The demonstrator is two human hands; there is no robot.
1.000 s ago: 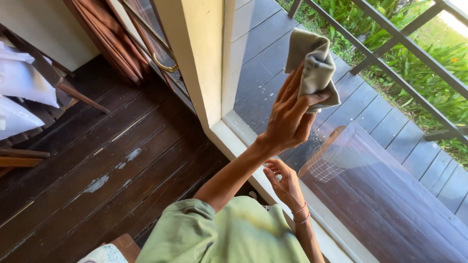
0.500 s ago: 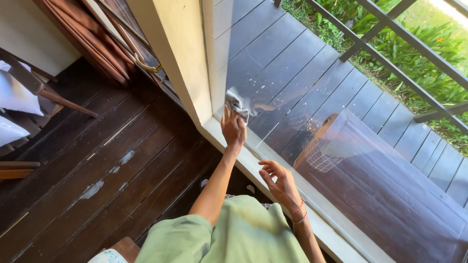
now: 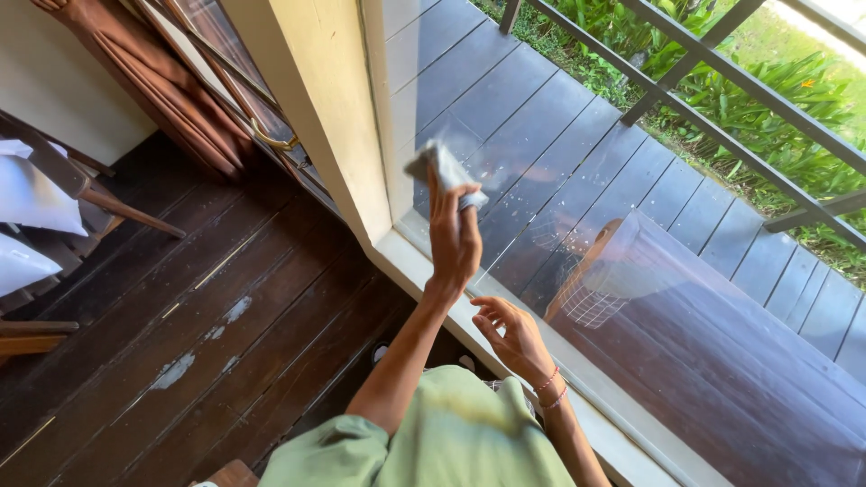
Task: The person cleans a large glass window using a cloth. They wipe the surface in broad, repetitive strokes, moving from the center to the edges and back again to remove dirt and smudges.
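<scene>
My left hand [image 3: 454, 236] is raised and shut on a crumpled grey cloth [image 3: 444, 169], pressing it against the window glass [image 3: 577, 135] close to the cream window frame [image 3: 311, 99]. A green sleeve covers that arm's shoulder. My right hand [image 3: 514, 338], with thin bracelets at the wrist, hovers lower with its fingers apart and nothing in it, just above the pale sill [image 3: 433, 280].
Dark wooden floorboards [image 3: 198, 307] lie to the left, with a wooden chair and white cushions [image 3: 36, 198] at the far left. A brown curtain [image 3: 135, 72] hangs at the top left. Beyond the glass are a deck, a dark railing [image 3: 722, 108] and green plants.
My left hand has carried the cloth down and left across the glass, from high on the pane to near the frame. My right hand has stayed low by the sill.
</scene>
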